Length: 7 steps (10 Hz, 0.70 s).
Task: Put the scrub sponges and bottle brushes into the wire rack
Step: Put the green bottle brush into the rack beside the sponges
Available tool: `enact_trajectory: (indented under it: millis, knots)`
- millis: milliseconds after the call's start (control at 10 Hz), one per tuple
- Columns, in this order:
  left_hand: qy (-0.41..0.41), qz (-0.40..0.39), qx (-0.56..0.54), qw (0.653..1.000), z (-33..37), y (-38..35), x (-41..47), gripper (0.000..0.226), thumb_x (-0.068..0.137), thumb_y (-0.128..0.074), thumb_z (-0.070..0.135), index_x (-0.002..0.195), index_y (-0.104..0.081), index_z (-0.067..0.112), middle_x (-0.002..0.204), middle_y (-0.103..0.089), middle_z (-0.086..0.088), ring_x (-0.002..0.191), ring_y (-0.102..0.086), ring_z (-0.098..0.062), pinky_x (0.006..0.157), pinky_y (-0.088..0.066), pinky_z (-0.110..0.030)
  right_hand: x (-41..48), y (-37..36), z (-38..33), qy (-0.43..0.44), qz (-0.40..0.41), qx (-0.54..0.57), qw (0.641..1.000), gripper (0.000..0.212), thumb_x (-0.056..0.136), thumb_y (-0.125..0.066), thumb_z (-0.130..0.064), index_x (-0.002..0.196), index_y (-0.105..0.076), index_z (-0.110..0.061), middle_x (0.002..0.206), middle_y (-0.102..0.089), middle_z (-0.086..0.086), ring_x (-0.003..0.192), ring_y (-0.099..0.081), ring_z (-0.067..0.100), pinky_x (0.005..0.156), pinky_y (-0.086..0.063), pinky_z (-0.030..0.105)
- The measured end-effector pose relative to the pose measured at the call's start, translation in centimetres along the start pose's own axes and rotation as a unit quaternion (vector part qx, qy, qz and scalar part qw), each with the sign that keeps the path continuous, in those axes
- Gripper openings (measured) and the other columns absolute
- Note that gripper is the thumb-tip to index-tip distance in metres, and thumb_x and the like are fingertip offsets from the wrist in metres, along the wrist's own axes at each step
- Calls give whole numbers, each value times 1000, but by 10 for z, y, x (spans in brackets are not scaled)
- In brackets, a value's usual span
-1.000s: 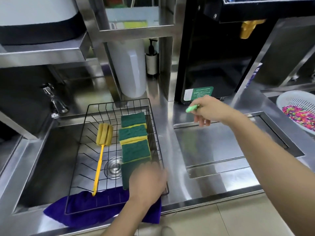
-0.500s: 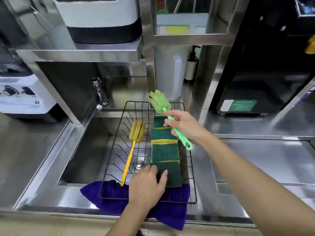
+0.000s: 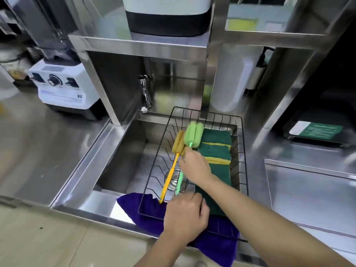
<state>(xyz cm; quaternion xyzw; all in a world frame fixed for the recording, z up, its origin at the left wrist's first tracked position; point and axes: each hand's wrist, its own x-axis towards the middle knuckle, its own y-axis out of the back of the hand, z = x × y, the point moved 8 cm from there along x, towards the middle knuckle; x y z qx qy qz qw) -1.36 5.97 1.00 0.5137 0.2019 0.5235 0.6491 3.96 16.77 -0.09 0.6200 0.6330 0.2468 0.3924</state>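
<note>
**Green brush going down beside the yellow one**

On the left of the wire rack (image 3: pixel 243 143), which sits over the sink (image 3: pixel 123 151) with a purple cloth (image 3: pixel 146 209) under its near end, the yellow bottle brush (image 3: pixel 169 178) lies with its sponge head at the far end. Just right of it, heads touching, is the green bottle brush (image 3: pixel 193 134), gripped on its handle by the right hand (image 3: pixel 194 166). The left hand (image 3: pixel 185 214) rests curled at the rack's near edge; whether it grips the wire I cannot tell. Along the right side lie the scrub sponges (image 3: pixel 214 151), at least 3 in a row, overlapping.

The brush looks light, with a stiff thin plastic handle and a soft, springy foam head; mid-handle is the sensible hold, since the head would squash. The sponges should be light and pliable, easily pinched by the edges.

The right hand hides the middle of the green handle, and the forearm covers the nearest sponge, so the count is uncertain
</note>
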Motion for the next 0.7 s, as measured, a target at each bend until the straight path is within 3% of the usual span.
enact_trajectory:
  millis: [100, 200, 300, 500, 700]
  knots:
    - [8, -20, 2, 1000, -3, -8, 0, 27, 78, -44, 28, 56, -48, 14, 53, -51, -3, 43, -47, -22, 40, -33, -26, -3, -11, 2, 4, -35, -23, 999, 9, 87, -45, -8, 93, -49, -3, 107, -63, 27, 100, -59, 41, 68, -41, 38]
    - [9, -33, 13, 999, -4, -10, 2, 27, 78, -43, 29, 56, -50, 15, 52, -51, -1, 42, -46, -19, 41, -29, -24, -3, -21, 11, 6, -75, -62, 995, 9, 85, -49, -10, 84, -41, -10, 110, -62, 24, 101, -58, 39, 67, -37, 35]
    - [5, -39, 18, 999, -2, -10, 2, 27, 79, -42, 29, 56, -50, 16, 52, -51, 0, 42, -45, -18, 41, -28, -23, 2, -29, 20, -4, -123, -91, 988, 12, 85, -47, -9, 95, -53, -7, 114, -59, 22, 104, -57, 36, 69, -38, 34]
    - [2, -42, 21, 999, -1, -9, 3, 27, 79, -42, 29, 56, -48, 17, 51, -50, 1, 42, -45, -17, 40, -29, -24, 7, -35, 21, 9, -167, -137, 976, 24, 89, -41, -7, 109, -52, 2, 121, -55, 25, 110, -55, 38, 79, -44, 38]
    - [0, -42, 14, 999, -1, -8, 3, 29, 79, -43, 35, 56, -49, 19, 51, -50, 5, 40, -45, -14, 40, -27, -23, 2, -2, 15, 25, -141, -63, 988, 33, 91, -49, -29, 119, -54, -13, 113, -63, 13, 102, -59, 32, 76, -44, 36]
